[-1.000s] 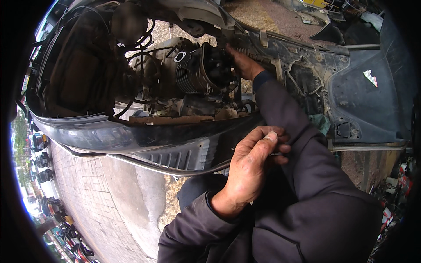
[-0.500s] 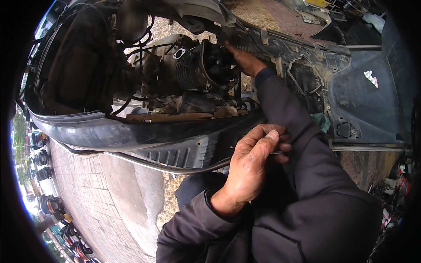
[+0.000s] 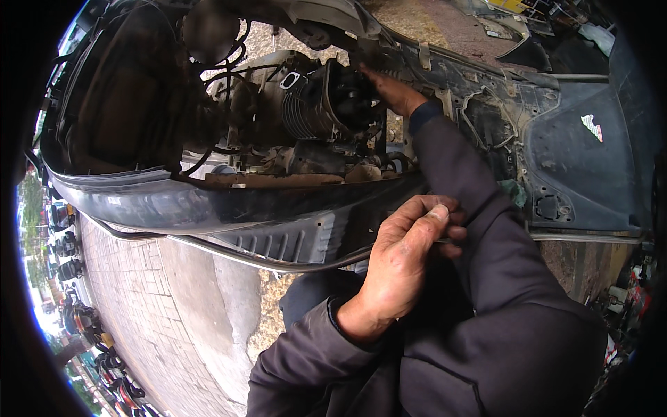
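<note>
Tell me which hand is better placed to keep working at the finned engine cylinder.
Right, probably. The right hand already reaches in beside the engine cylinder; the left hand is back near the body, closed on a thin metal piece.

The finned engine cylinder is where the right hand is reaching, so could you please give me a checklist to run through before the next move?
1. Right hand reaches the finned engine cylinder: ok.
2. Right fingertips in view: not ok, hidden behind engine parts.
3. Left hand closed on a thin metal tool: ok, though the tool's kind cannot be told.
4. Hoses and cables clear of the hand: cannot tell.
5. Black body panel leaves the engine exposed: ok.
</note>
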A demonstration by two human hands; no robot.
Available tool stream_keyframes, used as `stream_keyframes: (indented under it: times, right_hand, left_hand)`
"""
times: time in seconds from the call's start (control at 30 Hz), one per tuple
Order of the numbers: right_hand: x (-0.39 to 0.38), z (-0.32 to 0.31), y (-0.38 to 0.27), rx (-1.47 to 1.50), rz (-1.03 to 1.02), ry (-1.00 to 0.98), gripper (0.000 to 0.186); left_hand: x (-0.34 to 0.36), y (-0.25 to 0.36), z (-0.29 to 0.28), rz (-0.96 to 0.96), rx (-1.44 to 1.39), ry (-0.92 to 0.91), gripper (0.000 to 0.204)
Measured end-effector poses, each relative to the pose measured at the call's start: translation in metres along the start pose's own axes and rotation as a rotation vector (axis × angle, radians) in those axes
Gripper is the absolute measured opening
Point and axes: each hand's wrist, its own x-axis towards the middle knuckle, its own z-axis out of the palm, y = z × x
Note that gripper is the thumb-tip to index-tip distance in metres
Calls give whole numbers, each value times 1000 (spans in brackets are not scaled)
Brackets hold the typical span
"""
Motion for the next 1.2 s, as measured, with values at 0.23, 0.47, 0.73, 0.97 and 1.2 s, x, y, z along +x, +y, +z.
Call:
stream_keyframes:
  times: [0.23,0.47,0.73,0.97,1.2]
  right_hand:
    - [-4,-5,-14,-316,-22,-30,70]
    - [-12,9,-29,-350,67,331,62]
    - [-207,14,-61,-356,-150,855,34]
    - [-378,34,-48,-649,388,636,70]
    - [-366,56,-13,-609,-23,991,17]
  left_hand:
    - [0,0,0,5,-15,-1,34]
    - [3,-5,-6,79,13,-15,40]
    - [13,-13,-17,93,-1,-18,36]
    - [21,-32,-5,130,131,78,34]
    - [54,-81,18,62,815,74,37]
